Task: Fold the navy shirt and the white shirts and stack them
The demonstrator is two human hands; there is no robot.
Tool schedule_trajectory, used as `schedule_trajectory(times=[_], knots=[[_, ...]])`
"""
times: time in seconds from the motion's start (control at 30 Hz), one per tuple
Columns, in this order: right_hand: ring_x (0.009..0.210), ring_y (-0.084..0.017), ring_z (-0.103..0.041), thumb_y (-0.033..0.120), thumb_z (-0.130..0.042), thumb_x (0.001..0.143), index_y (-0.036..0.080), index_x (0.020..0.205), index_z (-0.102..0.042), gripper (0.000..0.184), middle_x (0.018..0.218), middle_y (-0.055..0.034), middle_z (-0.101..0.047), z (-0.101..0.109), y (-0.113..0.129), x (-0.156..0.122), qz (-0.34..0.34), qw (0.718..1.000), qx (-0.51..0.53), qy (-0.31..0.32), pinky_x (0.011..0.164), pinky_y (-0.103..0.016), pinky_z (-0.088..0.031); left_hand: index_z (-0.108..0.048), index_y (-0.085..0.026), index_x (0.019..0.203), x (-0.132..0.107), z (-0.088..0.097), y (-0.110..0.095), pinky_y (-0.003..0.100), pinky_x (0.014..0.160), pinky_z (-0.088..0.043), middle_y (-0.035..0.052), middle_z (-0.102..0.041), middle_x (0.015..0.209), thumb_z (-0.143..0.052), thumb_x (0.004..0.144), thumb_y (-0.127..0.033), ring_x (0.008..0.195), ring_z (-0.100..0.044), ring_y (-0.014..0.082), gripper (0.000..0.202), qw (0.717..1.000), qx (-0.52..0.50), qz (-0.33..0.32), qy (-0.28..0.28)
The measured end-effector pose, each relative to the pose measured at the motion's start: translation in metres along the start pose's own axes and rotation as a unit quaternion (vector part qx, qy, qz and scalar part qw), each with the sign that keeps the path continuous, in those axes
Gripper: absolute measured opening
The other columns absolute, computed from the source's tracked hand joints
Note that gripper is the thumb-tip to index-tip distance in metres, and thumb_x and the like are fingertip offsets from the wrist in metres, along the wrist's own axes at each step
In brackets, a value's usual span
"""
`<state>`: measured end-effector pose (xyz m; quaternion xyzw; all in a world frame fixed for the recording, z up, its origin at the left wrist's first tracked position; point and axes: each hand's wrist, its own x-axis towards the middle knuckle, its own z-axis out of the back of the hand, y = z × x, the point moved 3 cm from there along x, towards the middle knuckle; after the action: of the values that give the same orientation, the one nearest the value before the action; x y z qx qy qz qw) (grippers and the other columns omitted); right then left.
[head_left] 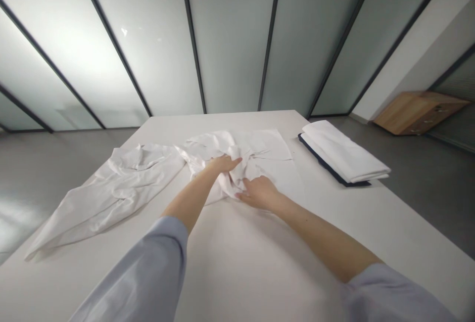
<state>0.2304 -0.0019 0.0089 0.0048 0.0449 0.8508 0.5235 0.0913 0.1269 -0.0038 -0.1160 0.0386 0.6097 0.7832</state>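
Observation:
A crumpled white cloth [269,145], perhaps a garment, is bunched up in the middle of the table, with a flatter part spreading to the right. My left hand [224,163] is closed on its gathered folds, the thumb side pointing right. Just nearer and to the right, my right hand [261,192] pinches the lower edge of the same bunch between thumb and fingers. Some fingertips are lost among the folds. More rumpled white fabric [122,188] stretches to the near left; whether it is one piece with the bunch I cannot tell.
On the right of the white table [230,272] lies a folded white cloth stack [345,151] on top of a dark navy folded cloth [322,162]. Frosted glass panels [230,40] stand behind the table. A wooden cabinet [415,112] is on the floor at far right.

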Motion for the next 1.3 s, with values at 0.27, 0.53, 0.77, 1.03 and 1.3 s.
schedule_trajectory(times=[0.27,0.53,0.77,1.03,1.3], knots=[[0.082,-0.022,-0.066,0.046,-0.05,0.093,0.02,0.106,-0.069,0.035,0.092,-0.0068,-0.073,0.006,0.02,-0.003,0.231,0.963,0.138,0.003,0.075,-0.031,-0.046,-0.038,-0.017,0.147,0.002,-0.027,-0.032,0.049,0.116,-0.015,0.0151,-0.03,0.157,-0.047,0.076,-0.077,0.146,-0.018,0.0349,0.093,0.983,0.057,-0.166,-0.051],[0.129,-0.03,-0.046,0.038,-0.047,0.095,0.015,0.13,-0.056,0.043,0.141,-0.0182,-0.05,-0.029,-0.12,-0.015,-0.1,0.988,-0.021,-0.111,0.102,-0.044,-0.037,-0.045,-0.024,0.141,-0.01,-0.005,0.02,0.046,0.118,-0.01,0.0134,-0.037,0.152,-0.06,0.07,-0.076,0.145,-0.02,0.0337,0.09,0.968,0.092,-0.172,-0.156],[0.101,-0.03,-0.062,0.053,-0.047,0.092,0.018,0.11,-0.066,0.043,0.11,-0.0164,-0.067,-0.027,-0.109,-0.032,-0.136,0.988,-0.027,-0.062,0.087,-0.039,-0.044,-0.052,-0.022,0.13,-0.041,0.003,0.019,0.05,0.106,-0.031,0.0153,-0.049,0.139,-0.06,0.082,-0.052,0.13,-0.04,0.0361,0.057,0.975,0.078,-0.052,-0.2],[0.094,-0.023,-0.064,0.043,-0.051,0.09,0.016,0.1,-0.069,0.034,0.102,-0.0129,-0.07,-0.023,-0.129,0.005,-0.197,0.972,0.069,-0.107,0.077,-0.029,-0.043,-0.05,-0.025,0.135,-0.067,-0.028,-0.013,0.045,0.113,-0.028,0.0103,-0.044,0.145,-0.056,0.085,-0.051,0.133,-0.038,0.0292,0.056,0.968,0.008,-0.159,-0.192],[0.066,-0.017,-0.057,0.031,-0.047,0.084,0.02,0.067,-0.058,0.024,0.066,-0.0015,-0.064,-0.033,-0.128,0.005,-0.167,0.945,0.228,-0.165,0.063,-0.026,-0.039,-0.052,-0.027,0.136,-0.068,-0.039,-0.008,0.044,0.109,-0.036,0.0081,-0.049,0.142,-0.055,0.087,-0.04,0.129,-0.043,0.0269,0.05,0.969,-0.035,-0.152,-0.193]])
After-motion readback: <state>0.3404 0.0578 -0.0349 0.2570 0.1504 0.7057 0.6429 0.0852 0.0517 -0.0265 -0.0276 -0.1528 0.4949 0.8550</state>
